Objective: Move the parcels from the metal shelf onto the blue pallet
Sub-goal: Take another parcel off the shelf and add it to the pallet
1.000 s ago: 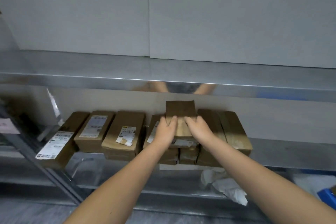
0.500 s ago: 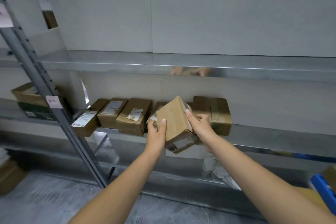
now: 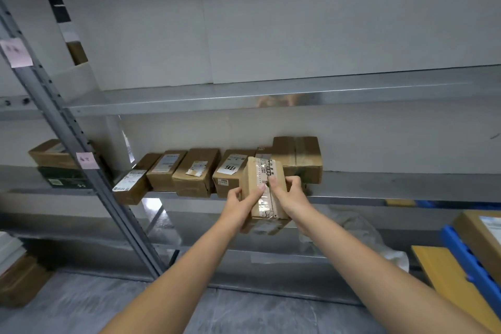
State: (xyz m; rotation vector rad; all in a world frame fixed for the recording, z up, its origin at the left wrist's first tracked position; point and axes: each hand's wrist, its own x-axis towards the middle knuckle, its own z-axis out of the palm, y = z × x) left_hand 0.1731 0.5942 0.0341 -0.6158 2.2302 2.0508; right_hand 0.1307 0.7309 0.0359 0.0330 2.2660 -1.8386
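Your left hand and right hand clamp the taped parcel from both sides, fingers curled over its top, likely to steady it just off the shelf edge. The blue pallet sits low to your right. Beyond, the metal shelf carries a row of parcels against a pale wall.

Metal shelf bearing parcels

The blue pallet runs off the right edge; print on the held parcel is unreadable.
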